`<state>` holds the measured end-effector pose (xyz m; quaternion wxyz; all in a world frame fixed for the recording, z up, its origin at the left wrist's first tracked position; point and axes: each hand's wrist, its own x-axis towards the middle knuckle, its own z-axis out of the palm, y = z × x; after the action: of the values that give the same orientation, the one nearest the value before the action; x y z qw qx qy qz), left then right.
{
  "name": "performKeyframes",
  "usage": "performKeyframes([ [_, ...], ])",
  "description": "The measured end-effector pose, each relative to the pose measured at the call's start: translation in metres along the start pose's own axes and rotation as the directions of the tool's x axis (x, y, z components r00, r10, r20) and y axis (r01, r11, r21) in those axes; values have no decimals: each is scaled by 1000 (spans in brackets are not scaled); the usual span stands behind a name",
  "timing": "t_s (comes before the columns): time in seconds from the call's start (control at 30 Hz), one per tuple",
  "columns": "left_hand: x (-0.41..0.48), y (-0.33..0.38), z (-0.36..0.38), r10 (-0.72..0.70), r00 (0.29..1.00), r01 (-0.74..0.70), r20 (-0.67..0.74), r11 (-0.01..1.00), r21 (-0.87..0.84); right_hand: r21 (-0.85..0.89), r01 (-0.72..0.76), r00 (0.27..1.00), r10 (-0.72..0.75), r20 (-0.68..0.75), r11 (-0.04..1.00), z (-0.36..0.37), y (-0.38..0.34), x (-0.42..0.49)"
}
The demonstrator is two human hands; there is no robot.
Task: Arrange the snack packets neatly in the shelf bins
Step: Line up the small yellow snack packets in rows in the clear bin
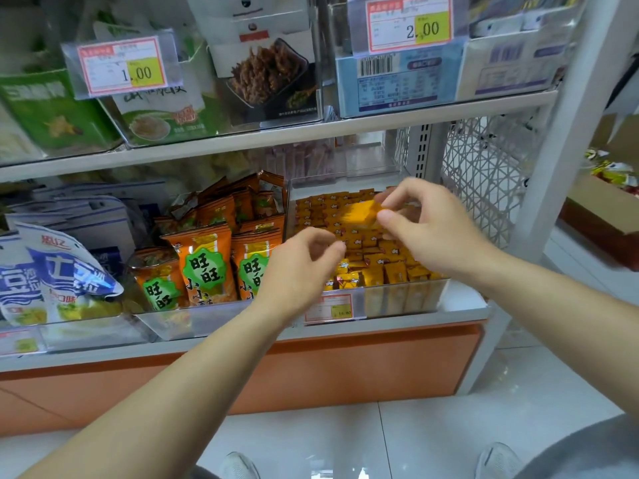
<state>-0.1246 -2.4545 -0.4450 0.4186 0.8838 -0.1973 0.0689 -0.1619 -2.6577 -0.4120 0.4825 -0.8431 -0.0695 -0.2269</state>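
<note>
A clear plastic bin (397,299) on the lower shelf holds several small yellow snack packets (373,267). Above that bin, my right hand (425,226) pinches one blurred yellow packet (361,213) between thumb and fingertips. My left hand (304,267) hovers over the bin's left front corner with its fingers loosely curled and nothing in it. The bin to the left holds several orange packets with green labels (207,264), standing upright.
Blue and white bags (58,274) fill the far-left bin. The upper shelf carries green, dark and blue packs behind price tags (121,65). A white mesh side panel (484,174) closes the shelf on the right. A cardboard box (601,212) sits beyond it.
</note>
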Motion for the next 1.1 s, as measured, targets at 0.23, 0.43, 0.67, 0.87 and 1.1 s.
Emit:
performKeyframes([
  [0.23,-3,6,-6,-252,950,312,185,710,-632,58,75,963,-87,256,996,27,-5,-14],
  [0.43,-6,5,-6,-131,975,212,177,785,-582,124,-179,977,162,139,976,29,7,1],
  [0.67,-5,-14,2,82,986,-99,145,988,117,96,-95,993,88,73,991,15,14,11],
  [0.87,-4,-23,3,204,926,-350,318,781,517,-84,-30,985,44,167,996,9,25,3],
  [1.1,-5,-20,3,199,938,-324,282,790,521,-294,171,950,-78,302,941,7,20,1],
])
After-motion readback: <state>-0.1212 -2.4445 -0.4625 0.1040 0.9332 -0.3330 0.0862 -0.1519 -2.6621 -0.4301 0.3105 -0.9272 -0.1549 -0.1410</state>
